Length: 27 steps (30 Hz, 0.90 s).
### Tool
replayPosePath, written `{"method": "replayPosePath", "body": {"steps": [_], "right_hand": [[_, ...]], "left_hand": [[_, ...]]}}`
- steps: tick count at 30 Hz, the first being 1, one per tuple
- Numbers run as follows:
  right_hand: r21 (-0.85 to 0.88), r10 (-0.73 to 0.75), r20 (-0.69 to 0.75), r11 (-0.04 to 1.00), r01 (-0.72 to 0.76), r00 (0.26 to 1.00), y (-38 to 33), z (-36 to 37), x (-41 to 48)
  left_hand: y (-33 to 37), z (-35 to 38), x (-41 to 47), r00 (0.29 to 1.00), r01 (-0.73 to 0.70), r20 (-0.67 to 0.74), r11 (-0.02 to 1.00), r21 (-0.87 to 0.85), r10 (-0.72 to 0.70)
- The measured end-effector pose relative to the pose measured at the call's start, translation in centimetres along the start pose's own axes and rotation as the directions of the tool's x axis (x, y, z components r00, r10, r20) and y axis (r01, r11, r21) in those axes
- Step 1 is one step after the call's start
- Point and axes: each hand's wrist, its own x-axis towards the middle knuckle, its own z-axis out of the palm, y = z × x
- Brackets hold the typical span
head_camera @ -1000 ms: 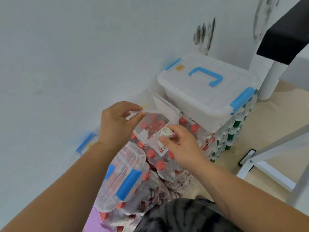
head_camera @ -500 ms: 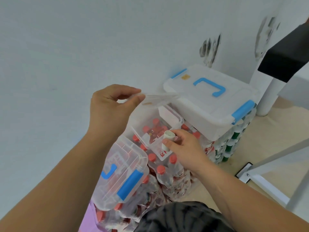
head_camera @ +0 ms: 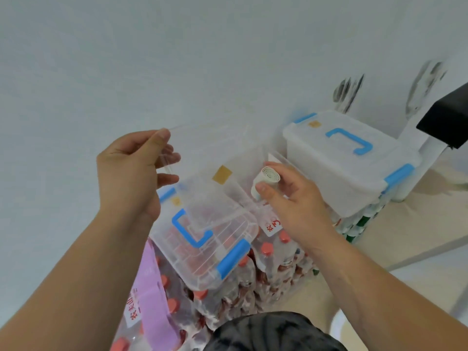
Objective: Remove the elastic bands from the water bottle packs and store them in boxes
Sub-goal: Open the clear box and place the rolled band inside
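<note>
- left hand: its fingers and thumb pinch the near edge of a clear lid, holding it lifted and tilted above the boxes.
- the lid carries a small tan sticker; through it the wall and the box below show blurred.
- right hand: thumb and fingers grasp a rolled white band, its spiral end facing up.
- the band sits over the open clear box, just past its near wall; i cannot tell whether it touches the box.
- the open box bears a white label with red characters on its front.
- just left of it, touching, a shut clear box with a blue handle and blue clasps lies partly under the lifted lid.
- behind and to the right, a larger white box, shut, with a blue handle and blue clasps.
- all 3 boxes rest on packs of bottles with red caps, wrapped in clear film; green-capped bottles stand under the white box.
- a purple strap runs over the near pack at lower left.
- a pale wall stands behind, a beige floor at right, a dark patterned cloth at the bottom edge.
</note>
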Motion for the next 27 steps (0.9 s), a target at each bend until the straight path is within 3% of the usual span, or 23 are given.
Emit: {"method": "replayPosePath", "body": {"steps": [3, 10, 17, 24, 27], "right_hand": [[0.023, 0.015, -0.018, 1.0, -0.014, 1.0, -0.1, 2.1, -0.8], [-0.148, 0.188, 0.041, 0.973, -0.18, 0.981, 1.1, 6.8, -1.5], [-0.352, 0.283, 0.036, 0.901, -0.253, 0.958, 1.9, 9.1, -1.2], [-0.303, 0.288, 0.001, 0.913, -0.275, 0.957, 2.0, 8.7, -0.8], [-0.328, 0.269, 0.001, 0.91, -0.254, 0.963, 1.8, 7.5, 0.0]], "left_hand": [[-1.2, -2.8, 0.2, 0.996, 0.088, -0.022, 0.996, 0.012, -0.088], [-6.2, -8.3, 0.6, 0.958, 0.266, -0.114, 0.964, 0.012, -0.263], [-9.6, -10.8, 1.0, 0.923, 0.365, 0.026, 0.897, 0.249, -0.383], [-9.4, -10.6, 1.3, 0.921, 0.213, 0.162, 0.806, 0.552, -0.354], [-9.0, -10.1, 1.7, 0.928, 0.024, 0.218, 0.632, 0.775, -0.302]]}}
